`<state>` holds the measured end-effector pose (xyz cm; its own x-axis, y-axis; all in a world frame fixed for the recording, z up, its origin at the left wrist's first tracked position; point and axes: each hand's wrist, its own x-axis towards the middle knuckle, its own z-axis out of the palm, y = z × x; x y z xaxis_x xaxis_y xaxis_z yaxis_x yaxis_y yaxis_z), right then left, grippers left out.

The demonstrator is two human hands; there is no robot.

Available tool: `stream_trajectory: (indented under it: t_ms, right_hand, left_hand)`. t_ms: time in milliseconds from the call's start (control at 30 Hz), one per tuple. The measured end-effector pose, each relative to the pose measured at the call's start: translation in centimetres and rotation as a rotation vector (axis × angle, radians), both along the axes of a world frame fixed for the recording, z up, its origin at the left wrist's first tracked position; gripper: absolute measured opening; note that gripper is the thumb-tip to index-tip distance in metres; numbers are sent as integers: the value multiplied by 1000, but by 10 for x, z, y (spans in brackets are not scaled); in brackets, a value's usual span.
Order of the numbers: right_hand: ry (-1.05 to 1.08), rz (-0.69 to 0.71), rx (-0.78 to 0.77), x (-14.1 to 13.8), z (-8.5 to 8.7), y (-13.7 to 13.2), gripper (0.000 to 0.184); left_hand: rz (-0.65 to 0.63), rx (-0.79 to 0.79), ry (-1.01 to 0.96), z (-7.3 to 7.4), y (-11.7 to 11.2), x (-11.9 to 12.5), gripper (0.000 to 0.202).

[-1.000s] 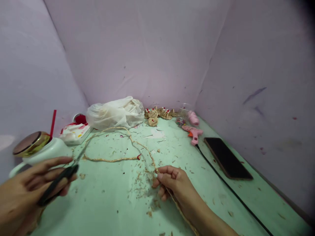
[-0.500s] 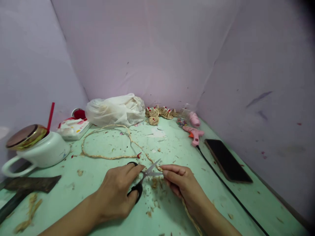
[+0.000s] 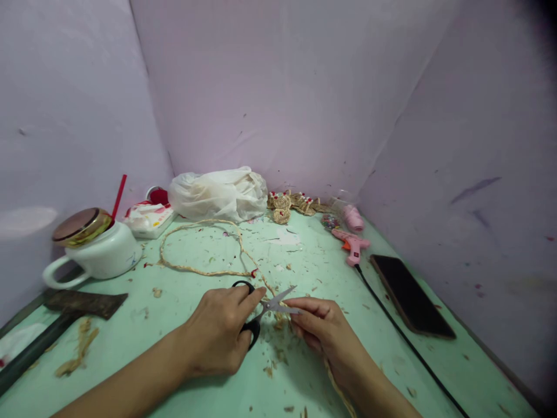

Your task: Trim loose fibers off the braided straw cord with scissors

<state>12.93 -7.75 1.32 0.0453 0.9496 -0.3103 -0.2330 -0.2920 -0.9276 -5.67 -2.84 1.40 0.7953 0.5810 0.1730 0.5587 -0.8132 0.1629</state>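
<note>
My left hand [image 3: 224,328] grips black-handled scissors [image 3: 273,306], thumb and fingers in the loops and the blades spread apart. The blades reach across to my right hand [image 3: 324,331], whose fingers pinch a braided straw cord [image 3: 268,284] close to the blades. From there the cord runs back over the table into a wide loop [image 3: 204,273], with a bit of red tie near its middle. Another length of cord comes out below my right palm and trails toward the front edge. My fingers hide the part of the cord they hold.
A white mug [image 3: 104,255], a hammer-like tool [image 3: 85,305] and a tissue pack [image 3: 150,219] lie left. Behind are a white plastic bag [image 3: 220,194] and straw ornaments [image 3: 282,206]. At right are a pink glue gun [image 3: 353,247], its black cable and a phone [image 3: 413,296]. Straw scraps litter the table.
The camera view has turned slightly left, so the table things appear shifted right. The open blades now overlap the cord at my right fingertips more closely.
</note>
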Motion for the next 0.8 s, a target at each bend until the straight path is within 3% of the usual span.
stream_trajectory:
  t_ms: [300,667,800]
  right_hand:
    - [59,26,-59,-3,-1,-1,19]
    - [44,40,-4,-2,-1,-2,19]
    - [81,-8,-18,-1,-3,-1,20]
  left_hand:
    - [-21,-5,82,-1,-1,2,61]
    - [-45,-11,99,-6,3,1,55]
    - [-39,-26,10,6,13,-9,49]
